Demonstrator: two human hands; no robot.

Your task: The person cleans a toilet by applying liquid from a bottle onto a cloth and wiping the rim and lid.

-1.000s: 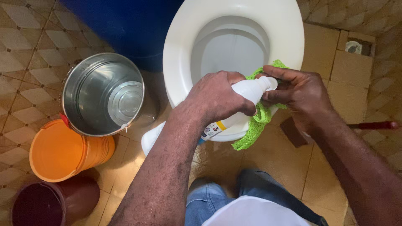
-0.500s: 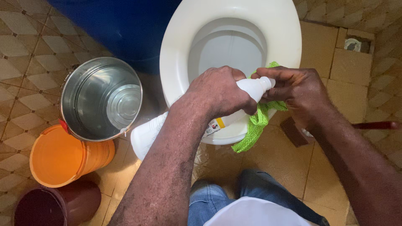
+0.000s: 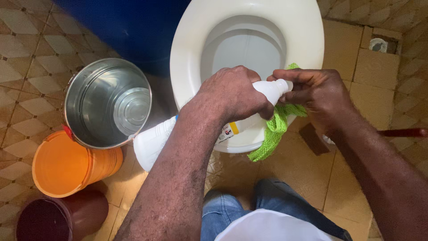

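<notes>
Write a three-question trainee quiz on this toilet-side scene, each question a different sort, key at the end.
1. True or false: the left hand grips the white bottle.
2. Which lies under the right hand? A) green mesh cloth B) a yellow sponge C) a folded newspaper
3. Fill in: the metal bucket stands beside the ____ bucket.

Key: 1 true; 2 A; 3 orange.

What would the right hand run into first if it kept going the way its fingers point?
The right hand points left, fingers on the white bottle cap. Straight on, it likely meets the left hand gripping that bottle over the toilet rim; depth looks matched.
</notes>
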